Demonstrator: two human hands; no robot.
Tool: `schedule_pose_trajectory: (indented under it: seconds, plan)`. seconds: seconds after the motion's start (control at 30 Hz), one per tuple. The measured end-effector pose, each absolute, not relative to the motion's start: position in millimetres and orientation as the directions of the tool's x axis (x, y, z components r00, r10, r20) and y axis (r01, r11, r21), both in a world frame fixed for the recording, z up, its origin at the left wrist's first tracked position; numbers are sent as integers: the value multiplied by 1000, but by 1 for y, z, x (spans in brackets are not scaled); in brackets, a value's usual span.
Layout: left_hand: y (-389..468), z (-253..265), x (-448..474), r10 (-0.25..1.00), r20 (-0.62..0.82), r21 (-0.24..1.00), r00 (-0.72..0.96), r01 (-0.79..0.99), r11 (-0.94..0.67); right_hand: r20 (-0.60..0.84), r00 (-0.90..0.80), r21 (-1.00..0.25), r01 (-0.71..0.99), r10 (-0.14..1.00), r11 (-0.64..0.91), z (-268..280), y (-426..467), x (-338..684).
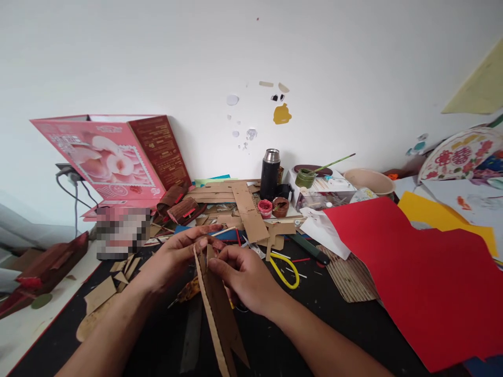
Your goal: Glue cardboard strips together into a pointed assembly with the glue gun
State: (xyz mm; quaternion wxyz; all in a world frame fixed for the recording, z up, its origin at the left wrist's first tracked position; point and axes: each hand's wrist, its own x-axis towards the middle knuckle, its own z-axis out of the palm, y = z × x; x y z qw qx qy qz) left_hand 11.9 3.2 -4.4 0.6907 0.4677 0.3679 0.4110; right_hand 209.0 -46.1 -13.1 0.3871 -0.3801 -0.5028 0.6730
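Upright in front of me stands a folded strip of brown cardboard [220, 309], its pointed lower end toward me. My left hand [184, 248] pinches its far top edge between thumb and fingers, and the fingertips look stained. From the other side, my right hand [243, 277] grips the same cardboard, thumb on the near face. A thin pale stick [223, 231] shows by my left fingertips; whether they touch it, I cannot tell. Below my hands lie a yellowish pointed tool [188, 291], partly hidden, and a dark flat ruler-like strip [192, 330]. Yellow-handled scissors [288, 283] are right of my right hand.
Cardboard scraps [251, 209] cover the back of the black mat. Behind them stand a black flask [270, 178], a red paint jar [265, 209] and a green paint jar [305, 178] with a brush. Red paper [424, 277] spreads at right; a pink box [106, 157] stands left.
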Motion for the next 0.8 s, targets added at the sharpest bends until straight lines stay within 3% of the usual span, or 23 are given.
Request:
schedule_pose_trajectory:
  seconds: [0.33,0.8]
  plan:
    - [-1,-6,18,861,-52,888,506,-371,272,-185,-502,-870,-316,845,-378,-9,-44,214]
    - [-6,-11,29,878,0,865,478,-440,240,-247,-474,-858,-297,845,-418,-13,-46,210]
